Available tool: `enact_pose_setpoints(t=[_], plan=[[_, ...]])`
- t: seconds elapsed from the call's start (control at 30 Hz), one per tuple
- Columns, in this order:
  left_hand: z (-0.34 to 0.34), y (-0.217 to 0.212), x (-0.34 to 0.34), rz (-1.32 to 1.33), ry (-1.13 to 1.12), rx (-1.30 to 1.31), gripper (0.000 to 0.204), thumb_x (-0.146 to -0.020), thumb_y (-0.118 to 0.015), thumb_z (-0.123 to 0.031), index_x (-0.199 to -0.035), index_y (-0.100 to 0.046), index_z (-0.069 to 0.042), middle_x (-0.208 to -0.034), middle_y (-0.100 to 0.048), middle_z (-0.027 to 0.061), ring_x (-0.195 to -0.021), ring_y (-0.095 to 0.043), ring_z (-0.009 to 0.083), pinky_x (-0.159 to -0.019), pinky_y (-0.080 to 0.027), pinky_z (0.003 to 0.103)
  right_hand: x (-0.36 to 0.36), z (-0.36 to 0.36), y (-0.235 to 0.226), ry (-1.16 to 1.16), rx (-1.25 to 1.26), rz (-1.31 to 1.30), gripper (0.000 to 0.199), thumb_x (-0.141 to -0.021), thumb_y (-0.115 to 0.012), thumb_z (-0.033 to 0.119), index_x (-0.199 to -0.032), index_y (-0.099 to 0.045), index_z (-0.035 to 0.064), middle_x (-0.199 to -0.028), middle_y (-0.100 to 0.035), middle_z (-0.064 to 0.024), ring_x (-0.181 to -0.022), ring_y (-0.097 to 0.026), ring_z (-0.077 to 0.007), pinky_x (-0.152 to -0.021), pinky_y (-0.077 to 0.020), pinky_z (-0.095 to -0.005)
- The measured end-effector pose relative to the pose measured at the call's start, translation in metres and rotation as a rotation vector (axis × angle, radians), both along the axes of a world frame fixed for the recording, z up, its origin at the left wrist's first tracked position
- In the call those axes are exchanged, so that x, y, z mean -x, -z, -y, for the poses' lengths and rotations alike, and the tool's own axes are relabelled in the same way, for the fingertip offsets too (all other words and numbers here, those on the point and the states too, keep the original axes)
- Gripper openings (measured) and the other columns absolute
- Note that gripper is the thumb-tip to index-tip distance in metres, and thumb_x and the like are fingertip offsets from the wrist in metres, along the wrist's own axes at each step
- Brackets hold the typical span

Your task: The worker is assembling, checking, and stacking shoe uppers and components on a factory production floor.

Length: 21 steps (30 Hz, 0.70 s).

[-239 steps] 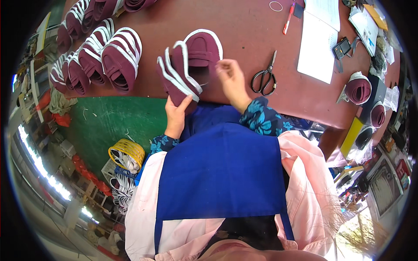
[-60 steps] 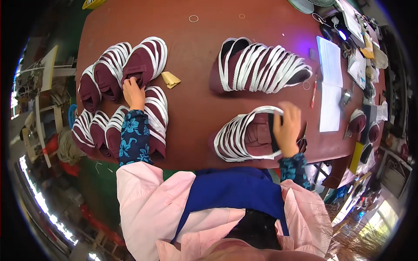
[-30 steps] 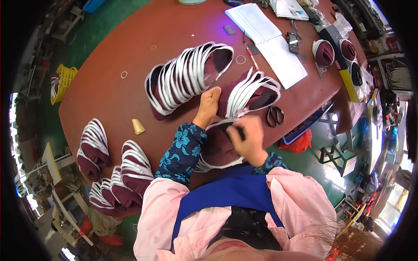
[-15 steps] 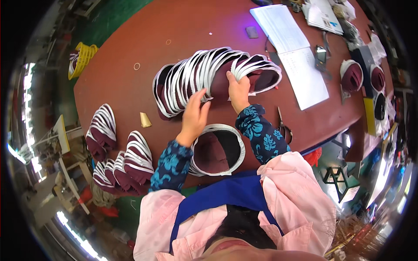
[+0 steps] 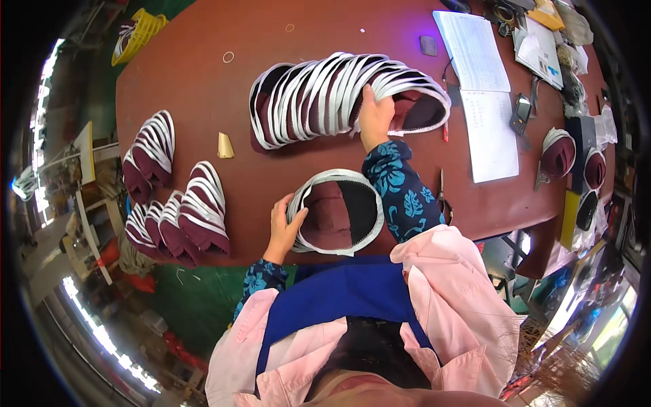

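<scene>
A long nested row of cloth caps [image 5: 308, 102], maroon and black with white-edged rims, lies on its side across the table. At its right end my right hand [image 5: 375, 121] grips several of the white rims, thumb on the near side; the fingertips are partly hidden among the layers. Nearer to me sits a single cap [image 5: 329, 214] of the same kind, its opening facing up and its maroon and black lining showing. My left hand [image 5: 283, 229] pinches the left side of its rim, with the fingers at the outer edge.
Smaller cap stacks [image 5: 202, 214] stand at the left table edge. A tan scrap [image 5: 225, 145] and an elastic band [image 5: 228, 57] lie beyond them. Scissors [image 5: 444, 207], an open notebook [image 5: 488, 136] and a black handheld device [image 5: 520, 113] are at the right. More caps [image 5: 557, 156] lie farther right.
My left hand has left the long row and come down to the rim of the single cap. My right hand stays at the row's right end, where the caps now sit closer together.
</scene>
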<state>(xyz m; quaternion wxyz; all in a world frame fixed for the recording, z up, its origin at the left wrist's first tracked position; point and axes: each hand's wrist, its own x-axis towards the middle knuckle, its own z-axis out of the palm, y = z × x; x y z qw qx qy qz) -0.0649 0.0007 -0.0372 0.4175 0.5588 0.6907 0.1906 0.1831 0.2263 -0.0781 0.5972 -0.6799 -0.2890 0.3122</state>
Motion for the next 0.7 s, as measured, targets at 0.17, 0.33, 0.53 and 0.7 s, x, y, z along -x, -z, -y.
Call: enact_pose_setpoints(t=[0.17,0.33,0.53,0.7], plan=[[0.018,0.021,0.027,0.094,-0.189,-0.030,0.039,-0.104,-0.049,-0.029,-0.128,-0.059,0.000,-0.129,-0.059,0.0188,-0.121,-0.054,0.0323,-0.105,-0.041,0.040,-0.053,0.033,-0.030,-0.351,0.185,-0.201,0.042,-0.092,-0.071,0.021,-0.118,-0.060,-0.0101,-0.109,-0.070,-0.0173,-0.098,-0.065,-0.0235,-0.088,-0.0489,-0.0362],[0.058,0.050,0.076,0.062,-0.647,0.192,0.055,-0.106,-0.041,-0.046,-0.115,-0.065,0.003,-0.112,-0.066,0.0137,-0.109,-0.060,0.0230,-0.097,-0.045,0.036,-0.032,0.122,-0.084,-0.267,-0.077,0.581,0.035,-0.090,-0.071,0.021,-0.111,-0.063,-0.0050,-0.111,-0.066,-0.0194,-0.100,-0.063,-0.0350,-0.085,-0.0502,-0.0422],[0.069,0.073,0.093,0.375,-0.531,0.237,0.051,-0.105,-0.047,-0.043,-0.114,-0.065,0.003,-0.110,-0.069,0.0108,-0.104,-0.060,0.0170,-0.090,-0.047,0.032,0.080,0.202,-0.075,-1.260,0.500,0.160,0.053,-0.092,-0.064,0.047,-0.115,-0.065,-0.0005,-0.107,-0.070,-0.0239,-0.105,-0.065,-0.0415,-0.091,-0.0495,-0.0443],[0.128,0.054,0.128,-0.248,-0.529,-0.345,0.045,-0.088,-0.074,-0.014,-0.124,-0.051,0.001,-0.119,-0.052,0.0176,-0.108,-0.056,0.0284,-0.093,-0.048,0.038,0.127,0.229,-0.044,-1.204,0.740,-0.351,0.070,-0.084,-0.071,0.057,-0.120,-0.067,-0.0020,-0.119,-0.069,-0.0171,-0.112,-0.065,-0.0279,-0.098,-0.0470,-0.0352]])
